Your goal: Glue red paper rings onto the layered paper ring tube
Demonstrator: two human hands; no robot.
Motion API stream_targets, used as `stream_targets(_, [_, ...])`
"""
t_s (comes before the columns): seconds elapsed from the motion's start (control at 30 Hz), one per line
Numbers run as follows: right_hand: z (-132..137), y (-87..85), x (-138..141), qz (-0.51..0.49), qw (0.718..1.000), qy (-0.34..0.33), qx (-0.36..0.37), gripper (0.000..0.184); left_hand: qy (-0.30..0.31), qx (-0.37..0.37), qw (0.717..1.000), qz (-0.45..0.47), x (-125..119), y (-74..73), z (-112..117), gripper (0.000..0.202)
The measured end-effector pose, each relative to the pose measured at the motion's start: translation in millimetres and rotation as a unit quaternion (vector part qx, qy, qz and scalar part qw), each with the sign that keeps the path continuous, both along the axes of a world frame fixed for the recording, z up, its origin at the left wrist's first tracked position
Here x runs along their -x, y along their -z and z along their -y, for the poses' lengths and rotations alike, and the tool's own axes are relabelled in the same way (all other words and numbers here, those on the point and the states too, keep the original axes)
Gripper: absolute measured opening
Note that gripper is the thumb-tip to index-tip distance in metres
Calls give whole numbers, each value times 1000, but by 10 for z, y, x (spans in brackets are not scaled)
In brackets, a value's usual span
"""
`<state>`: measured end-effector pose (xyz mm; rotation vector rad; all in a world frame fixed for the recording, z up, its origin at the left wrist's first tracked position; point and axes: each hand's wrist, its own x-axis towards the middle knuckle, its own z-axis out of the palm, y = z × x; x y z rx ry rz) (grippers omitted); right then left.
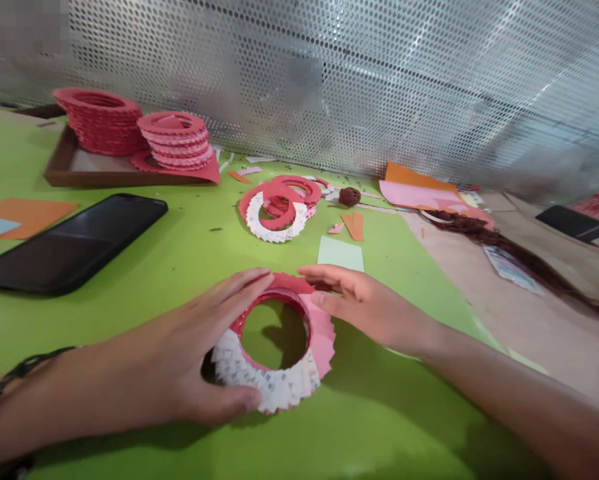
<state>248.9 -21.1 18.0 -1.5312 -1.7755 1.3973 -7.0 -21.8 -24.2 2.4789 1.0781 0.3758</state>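
A stack of folded-paper rings (pixel 324 340), pink, red and printed white with a zigzag outer edge, lies on the green tabletop in front of me. My left hand (pixel 199 353) spans its left side, fingers at the top edge and thumb at the lower front edge. At the upper right edge, my right hand (pixel 359 303) holds the stack, its thumb on the pink part and its fingers curled along the back. The green surface shows through the ring's hole. Behind it lie more loose paper rings (pixel 277 235), red and printed white, overlapping one another.
A black phone (pixel 74 243) lies left, near orange paper (pixel 44 215). A brown tray (pixel 64 157) holds stacked red rings (pixel 104 123). Pale green paper (pixel 340 253), orange strips (pixel 353 227) and a brown ball (pixel 349 196) lie ahead. A perforated metal panel (pixel 259 87) stands behind.
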Motion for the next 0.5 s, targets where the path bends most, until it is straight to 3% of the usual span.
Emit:
stream_targets(0.1, [-12,4,20,-43,998,37,37,45,31,7,999,-31,9,14,-9,103])
stream_targets(0.17, [-21,2,24,-65,996,45,53,42,55,-35,998,-13,14,39,-6,105])
stream_targets(0.33, [-21,-42,-17,-49,998,-2,36,34,90,-143,985,38,-24,30,42,116])
stream_targets(0.5, [31,-65,-47,-71,996,-52,33,41,103,-162,979,73,-75,-54,85,111])
